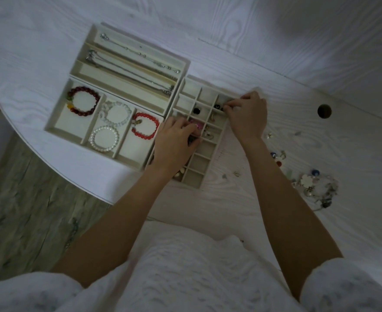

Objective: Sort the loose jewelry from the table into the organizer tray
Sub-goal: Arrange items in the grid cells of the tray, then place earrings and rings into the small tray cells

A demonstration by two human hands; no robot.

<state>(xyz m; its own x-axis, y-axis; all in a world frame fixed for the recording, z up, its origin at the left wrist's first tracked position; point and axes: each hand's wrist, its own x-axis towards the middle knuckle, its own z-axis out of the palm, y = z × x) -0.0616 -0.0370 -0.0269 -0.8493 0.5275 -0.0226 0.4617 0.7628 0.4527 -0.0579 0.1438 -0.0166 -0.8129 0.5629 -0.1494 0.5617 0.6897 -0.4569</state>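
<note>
Left hand: my left hand [176, 140] is over the near-left part of the grid tray [204, 174], fingers curled round a small pink piece [196, 126]; I hold it just above a cell, or already in it, I cannot tell which.
Right hand: my right hand [247, 113] is at the far right corner of the grid tray, fingertips pinching something small and dark at the edge of a cell; what it is I cannot see well.
Grid tray: it lies near the middle of the bench [298, 75], long axis from the near edge toward the far right; some cells hold dark studs [196, 110], many near cells look free.
Loose pile: the unsorted jewelry [314, 185] lies on the bench at the right, near the front edge, well apart from the tray, with a few single pieces [277, 157] between pile and tray.
Key relation: the pile is to the right of both hands, and my right arm passes just beside it, so I judge the right hand is the nearer one for the next pick.
Other trays: bracelets [84, 101] sit in the left tray, chains [131, 64] in the far tray.
Progress: partly done, I think; much of the pile waits.
</note>
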